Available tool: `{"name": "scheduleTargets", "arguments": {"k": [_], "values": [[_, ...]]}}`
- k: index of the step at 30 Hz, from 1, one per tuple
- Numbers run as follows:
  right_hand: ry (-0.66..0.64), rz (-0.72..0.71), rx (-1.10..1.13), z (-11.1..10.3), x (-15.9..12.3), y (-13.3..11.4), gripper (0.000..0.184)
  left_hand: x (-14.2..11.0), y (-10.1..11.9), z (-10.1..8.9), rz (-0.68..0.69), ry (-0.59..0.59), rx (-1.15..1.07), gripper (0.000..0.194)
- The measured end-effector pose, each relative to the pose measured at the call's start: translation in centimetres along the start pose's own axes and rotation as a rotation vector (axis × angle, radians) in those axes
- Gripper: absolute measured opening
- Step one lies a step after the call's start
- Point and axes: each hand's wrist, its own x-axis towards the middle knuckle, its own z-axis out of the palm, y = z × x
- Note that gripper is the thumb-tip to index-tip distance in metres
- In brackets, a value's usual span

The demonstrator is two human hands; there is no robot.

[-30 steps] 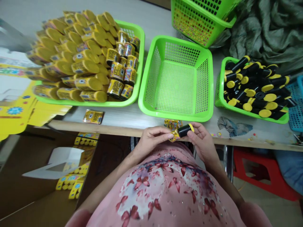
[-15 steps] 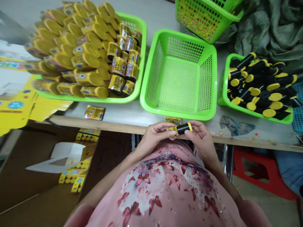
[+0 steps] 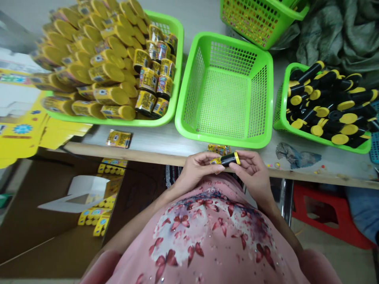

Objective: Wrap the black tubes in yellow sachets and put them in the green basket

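Observation:
Just in front of the table edge, my right hand grips a black tube by its yellow-capped end. My left hand pinches a printed yellow wrapper sleeve around the tube's other end; how far the tube sits inside is hidden by the fingers. Right behind my hands, a few more wrapper sleeves lie on the table. Left of them is a flat stack of wrapper sleeves. Many similar black tubes with yellow caps fill a small green basket at the right.
A green basket with nothing in it stands in the middle. The left green basket is heaped with wrapped tubes. Another basket stands at the back. A grey rag lies right; a cardboard box is below left.
The tube and sleeve stay between my hands, with only a slight shift of the fingers. The whole view has moved a little.

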Motion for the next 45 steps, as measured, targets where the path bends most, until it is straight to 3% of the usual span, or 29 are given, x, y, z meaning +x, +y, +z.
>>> {"name": "scheduleTargets", "arguments": {"k": [7,11,14,18,23,26,28,31,36,41,45], "values": [[-0.002,-0.053,-0.079,0.2,-0.1,0.7,0.032,0.5,-0.7,0.0,0.048,-0.021,-0.077,0.034],[-0.007,-0.073,-0.149,-0.3,0.0,1.4,0.033,0.5,-0.6,0.1,-0.034,-0.08,-0.187,0.036],[-0.025,-0.276,-0.277,-0.9,0.0,2.0,0.036,0.4,-0.5,0.1,-0.093,-0.112,-0.205,0.036],[-0.143,-0.603,-0.45,-1.6,0.1,2.5,0.036,0.5,-0.7,0.0,-0.097,-0.181,-0.178,0.032],[-0.235,-0.676,-0.565,-1.7,-0.1,2.7,0.053,0.8,-1.0,0.3,-0.119,-0.18,-0.209,0.031],[-0.16,-0.79,-0.692,-1.1,-0.1,3.3,0.085,0.8,-0.8,0.8,-0.159,-0.139,-0.237,0.035],[-0.071,-0.841,-0.766,-0.6,0.0,3.7,0.087,0.8,-0.7,1.1,-0.142,-0.144,-0.252,0.036],[0.027,-0.842,-0.769,-0.1,0.1,4.2,0.072,0.9,-0.8,1.2,-0.16,-0.224,-0.276,0.033],[-0.013,-0.778,-0.697,-0.2,0.1,3.8,0.068,1.2,-1.1,0.8,-0.305,-0.394,-0.335,0.034],[-0.004,-0.819,-0.665,-0.5,0.0,3.3,0.069,1.0,-1.0,0.7,-0.311,-0.375,-0.367,0.033],[-0.035,-0.824,-0.675,-0.7,-0.2,3.2,0.069,0.7,-0.5,0.9,-0.31,-0.291,-0.331,0.029]]}}
